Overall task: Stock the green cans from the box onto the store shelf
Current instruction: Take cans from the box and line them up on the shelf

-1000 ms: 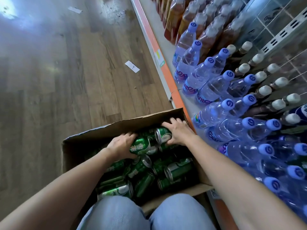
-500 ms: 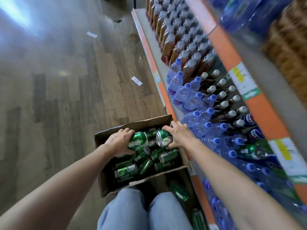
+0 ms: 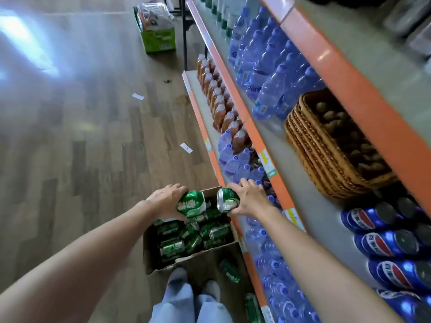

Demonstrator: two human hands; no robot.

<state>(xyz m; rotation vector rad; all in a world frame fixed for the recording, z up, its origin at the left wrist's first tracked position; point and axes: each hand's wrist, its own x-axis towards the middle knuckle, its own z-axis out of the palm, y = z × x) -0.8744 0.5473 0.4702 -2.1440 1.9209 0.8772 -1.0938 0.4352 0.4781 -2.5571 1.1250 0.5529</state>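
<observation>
Now | left hand (image 3: 166,201) clasps left can (image 3: 192,203) | right hand (image 3: 250,199) clasps right can (image 3: 227,198) | above box (image 3: 149,250)

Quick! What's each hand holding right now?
Left hand: grips a green metal drink can with white lettering.
Right hand: grips a second green metal can, silver top showing.

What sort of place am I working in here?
Most likely a grocery or convenience store aisle: orange-edged shelves lined with water bottles and blue cola cans, price tags on the shelf edges, and a box of green cans.
</observation>
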